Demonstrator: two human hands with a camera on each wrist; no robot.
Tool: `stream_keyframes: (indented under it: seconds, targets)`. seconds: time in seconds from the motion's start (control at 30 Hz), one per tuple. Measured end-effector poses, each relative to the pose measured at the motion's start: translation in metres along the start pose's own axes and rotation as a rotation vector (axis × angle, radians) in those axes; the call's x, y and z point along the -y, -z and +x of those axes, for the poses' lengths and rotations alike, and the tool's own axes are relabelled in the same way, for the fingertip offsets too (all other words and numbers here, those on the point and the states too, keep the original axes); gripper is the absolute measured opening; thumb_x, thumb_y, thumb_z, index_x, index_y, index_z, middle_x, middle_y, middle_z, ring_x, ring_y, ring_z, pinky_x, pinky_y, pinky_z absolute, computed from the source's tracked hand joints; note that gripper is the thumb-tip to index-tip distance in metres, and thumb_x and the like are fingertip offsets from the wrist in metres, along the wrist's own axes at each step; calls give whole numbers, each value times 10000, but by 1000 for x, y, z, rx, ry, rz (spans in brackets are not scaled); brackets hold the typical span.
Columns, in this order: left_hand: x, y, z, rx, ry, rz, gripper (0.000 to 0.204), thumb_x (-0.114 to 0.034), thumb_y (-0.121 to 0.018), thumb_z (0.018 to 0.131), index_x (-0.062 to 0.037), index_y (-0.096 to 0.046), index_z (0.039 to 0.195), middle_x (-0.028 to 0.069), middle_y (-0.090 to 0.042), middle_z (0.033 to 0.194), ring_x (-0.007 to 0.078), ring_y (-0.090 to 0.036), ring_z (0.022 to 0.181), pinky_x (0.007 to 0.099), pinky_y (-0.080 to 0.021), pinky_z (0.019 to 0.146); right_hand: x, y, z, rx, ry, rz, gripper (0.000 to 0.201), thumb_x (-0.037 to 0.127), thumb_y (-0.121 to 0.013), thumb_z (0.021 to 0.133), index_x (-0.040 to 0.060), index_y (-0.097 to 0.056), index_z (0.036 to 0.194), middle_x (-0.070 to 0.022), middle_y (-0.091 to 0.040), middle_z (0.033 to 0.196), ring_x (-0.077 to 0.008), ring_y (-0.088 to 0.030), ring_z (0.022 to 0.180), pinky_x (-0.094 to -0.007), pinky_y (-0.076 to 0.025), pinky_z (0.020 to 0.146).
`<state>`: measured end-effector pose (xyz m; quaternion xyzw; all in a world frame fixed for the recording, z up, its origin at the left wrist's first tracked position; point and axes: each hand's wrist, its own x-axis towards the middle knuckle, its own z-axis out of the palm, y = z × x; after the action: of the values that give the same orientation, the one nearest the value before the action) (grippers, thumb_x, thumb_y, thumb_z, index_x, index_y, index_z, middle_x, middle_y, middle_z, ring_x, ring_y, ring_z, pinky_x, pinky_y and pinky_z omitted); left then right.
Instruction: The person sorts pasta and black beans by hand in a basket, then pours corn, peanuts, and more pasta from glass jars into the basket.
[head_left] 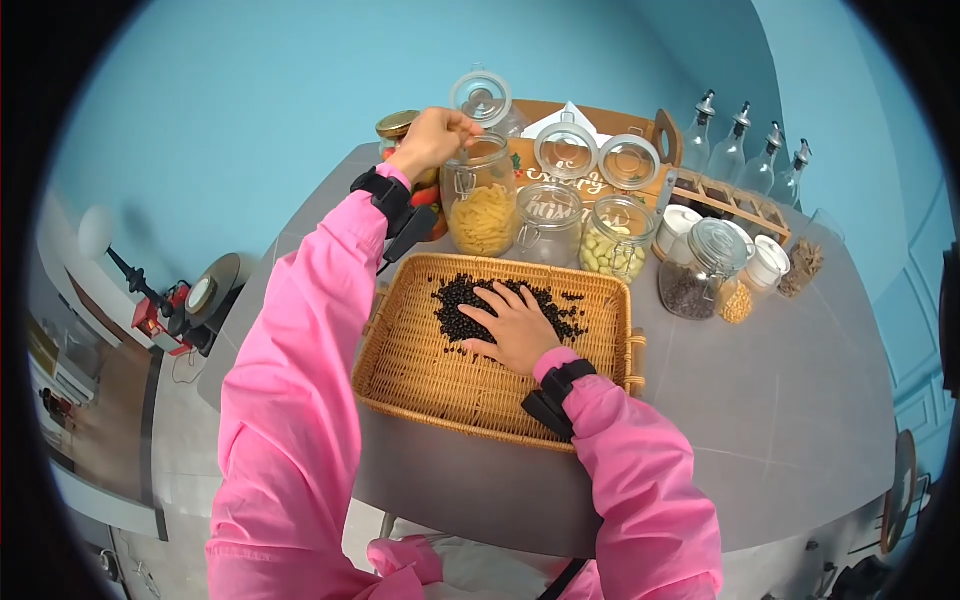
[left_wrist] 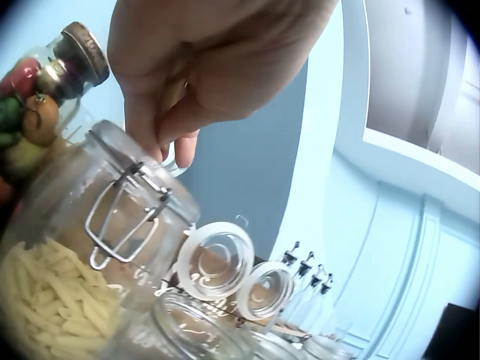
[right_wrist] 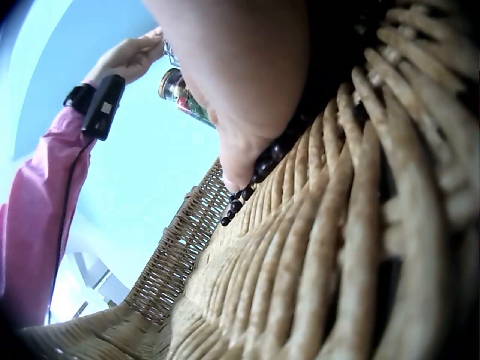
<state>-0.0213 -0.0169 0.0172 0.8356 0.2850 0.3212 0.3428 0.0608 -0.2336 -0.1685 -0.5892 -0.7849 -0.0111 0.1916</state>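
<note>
My left hand [head_left: 436, 137] is raised at the rim of an open glass jar [head_left: 483, 165] of penne pasta [head_left: 484, 220], fingers bent and tips close together. In the left wrist view the hand [left_wrist: 217, 67] hangs above the jar's wire clasp [left_wrist: 124, 217]; I cannot tell whether anything is pinched. The jar's lid [head_left: 481, 97] stands tipped back behind the fingers. My right hand [head_left: 520, 330] lies with fingers spread on black beans [head_left: 462, 300] in a wicker tray [head_left: 410, 390]. Seen from the right wrist, several beans [right_wrist: 247, 193] line the hand's edge.
Behind the tray are an empty open jar [head_left: 550, 225], a jar of pale green beans [head_left: 612, 245] and a jar of vegetables [head_left: 398, 125]. To the right stand a closed dark-filled jar [head_left: 700, 270], white canisters [head_left: 680, 225] and glass bottles [head_left: 728, 150] near a wooden rack.
</note>
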Motion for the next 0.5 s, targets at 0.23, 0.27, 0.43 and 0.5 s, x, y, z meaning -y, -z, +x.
stream_keyframes:
  seconds: [0.23, 0.27, 0.43, 0.5]
  targets:
    - [11, -14, 3, -3, -50, 329, 253, 44, -506, 769, -2, -676, 951, 130, -677, 882, 206, -640, 857, 307, -478, 784, -1, -1, 0, 5, -15, 18, 594, 570, -438, 883, 205, -433, 1352, -104, -362, 1422, -313, -274, 1341, -510, -170, 1103]
    - [16, -15, 7, -7, -100, 324, 264, 43, -495, 765, 0, -671, 957, 144, -673, 887, 230, -640, 859, 321, -478, 786, -1, -2, 0, -1, -16, 14, 595, 570, -439, 882, 205, -434, 1352, -103, -363, 1422, -313, -274, 1342, -509, -171, 1103]
    - [8, -20, 3, -34, -160, 464, 267, 19, -487, 777, -8, -659, 979, 182, -661, 915, 293, -635, 865, 363, -478, 780, -1, -2, 0, -4, -20, 12, 589, 569, -437, 883, 211, -435, 1351, -104, -363, 1422, -311, -274, 1343, -510, -173, 1102]
    - [8, -21, 2, -32, -219, 565, 273, 30, -457, 814, 14, -624, 1031, 181, -659, 943, 248, -643, 892, 352, -488, 772, -1, -3, 0, 1, -19, 14, 586, 569, -435, 884, 214, -436, 1351, -104, -362, 1422, -310, -274, 1343, -510, -173, 1102]
